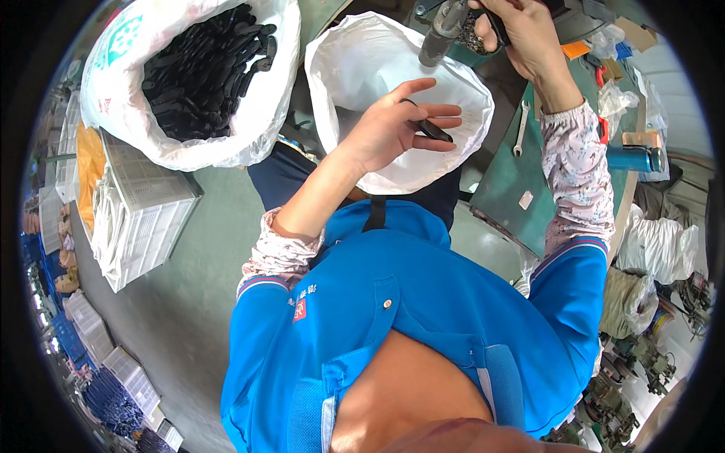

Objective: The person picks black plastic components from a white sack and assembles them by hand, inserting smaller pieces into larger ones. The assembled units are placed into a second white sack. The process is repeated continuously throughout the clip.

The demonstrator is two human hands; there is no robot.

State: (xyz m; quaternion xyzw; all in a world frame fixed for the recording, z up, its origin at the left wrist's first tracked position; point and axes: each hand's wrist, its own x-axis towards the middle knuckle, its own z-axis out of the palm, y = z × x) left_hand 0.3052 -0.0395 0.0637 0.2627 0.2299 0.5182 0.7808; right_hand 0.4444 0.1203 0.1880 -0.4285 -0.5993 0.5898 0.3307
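Observation:
My left hand (381,128) is palm up over the white-lined container (355,57), fingers partly curled. A small black oblong piece (434,130) lies in its fingers, and a dark loop shows at one finger. Farther up and to the right, my right hand (525,38) pinches a dark piece (496,29) at a machine. Beside that piece are a rough dark round part (472,34) of the machine and a grey metal cylinder (444,34). The exact kind of both held pieces is unclear.
At the left stands a white bag (113,106) full of black oblong pieces (204,75). A white plastic crate (147,219) is below it. On the green bench (502,189) at right are a wrench (522,128) and a blue bottle (633,158).

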